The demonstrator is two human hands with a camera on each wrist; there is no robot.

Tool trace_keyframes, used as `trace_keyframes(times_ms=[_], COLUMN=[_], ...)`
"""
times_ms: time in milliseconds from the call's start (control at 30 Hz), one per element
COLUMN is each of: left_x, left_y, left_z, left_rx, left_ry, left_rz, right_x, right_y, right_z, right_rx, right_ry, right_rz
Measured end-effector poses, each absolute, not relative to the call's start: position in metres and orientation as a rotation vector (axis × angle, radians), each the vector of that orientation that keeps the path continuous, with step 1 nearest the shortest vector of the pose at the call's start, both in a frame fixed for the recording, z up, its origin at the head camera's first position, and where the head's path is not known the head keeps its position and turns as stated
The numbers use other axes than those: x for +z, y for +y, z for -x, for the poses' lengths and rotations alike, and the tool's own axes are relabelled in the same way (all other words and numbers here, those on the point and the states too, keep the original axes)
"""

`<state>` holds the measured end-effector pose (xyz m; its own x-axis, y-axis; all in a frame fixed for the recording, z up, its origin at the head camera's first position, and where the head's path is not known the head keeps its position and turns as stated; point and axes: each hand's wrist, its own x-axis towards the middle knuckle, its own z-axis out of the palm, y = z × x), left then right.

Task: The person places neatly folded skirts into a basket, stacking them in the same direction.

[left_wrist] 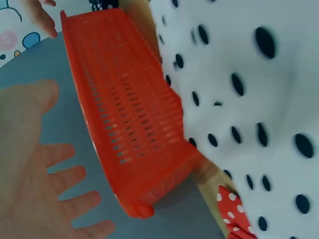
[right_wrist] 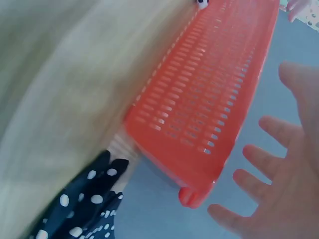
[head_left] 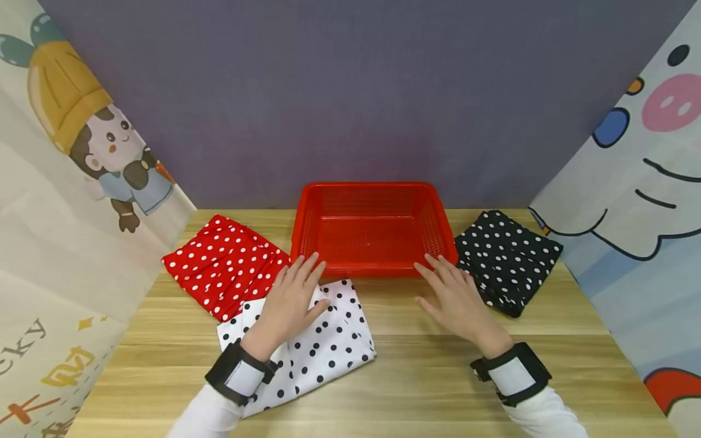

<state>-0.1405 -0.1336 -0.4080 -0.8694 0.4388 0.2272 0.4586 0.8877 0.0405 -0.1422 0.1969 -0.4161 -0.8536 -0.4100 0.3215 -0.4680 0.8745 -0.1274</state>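
Note:
A red plastic basket (head_left: 367, 263) with perforated walls stands at the back middle of the table. My left hand (head_left: 292, 299), fingers spread and straight, is over a folded white cloth with black dots (head_left: 334, 340), close to the basket's front left corner. My right hand (head_left: 459, 299) is near the basket's front right corner, its fingers extended and holding nothing. Left of the basket lies a folded red cloth with white dots (head_left: 230, 261), partly overlapped by the white one. A folded black cloth with white dots (head_left: 506, 258) lies to the right. Both wrist views show the hands apart from the basket (left_wrist: 124, 99).
The wooden table (head_left: 427, 389) ends at a grey-purple back wall (head_left: 361, 91). Printed curtains hang at the left (head_left: 66, 243) and right (head_left: 619, 182) sides. A black band (head_left: 512, 374) is strapped on each wrist.

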Motion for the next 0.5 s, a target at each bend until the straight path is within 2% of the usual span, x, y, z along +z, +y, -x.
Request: trace_keyframes(times_ms=[500], left_x=[-0.427], left_y=[-0.155], left_z=[0.102], left_rx=[-0.157], left_ry=[-2.805], left_rz=[0.639], right_x=[-0.44], right_y=[0.191], right_z=[0.121], right_rx=[0.388], right_ry=[-2.621], right_rz=[-0.713])
